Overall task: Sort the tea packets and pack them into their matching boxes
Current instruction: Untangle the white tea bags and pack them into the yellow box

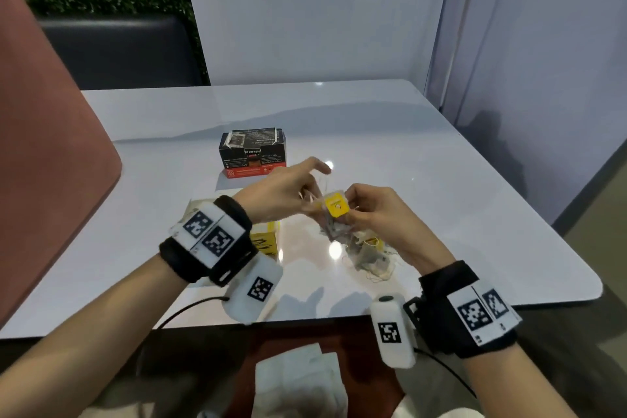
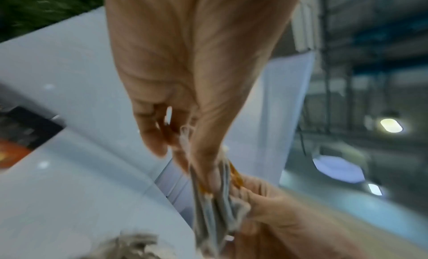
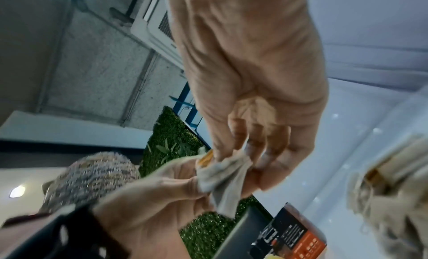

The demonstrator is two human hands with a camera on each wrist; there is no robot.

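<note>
Both hands meet above the white table [image 1: 458, 180], holding a bunch of tea bags [image 1: 334, 227] with a yellow tag [image 1: 336, 207] on top. My left hand [image 1: 291, 190] pinches the bags from the left, index finger raised; the left wrist view shows its fingers [image 2: 203, 162] pinching the bunch [image 2: 215, 208]. My right hand [image 1: 373, 210] grips the same bunch [image 3: 222, 177] from the right. A loose pile of tea bags [image 1: 368, 258] lies under the hands. A black and red tea box [image 1: 252, 153] stands behind them. A yellow box [image 1: 266, 237] sits half hidden under my left wrist.
A pink chair back [image 1: 51, 146] rises at the left. White wall panels [image 1: 315, 10] close the table's far side. White cloth [image 1: 302, 380] lies on my lap below the table edge. Cables trail from both wrist cameras.
</note>
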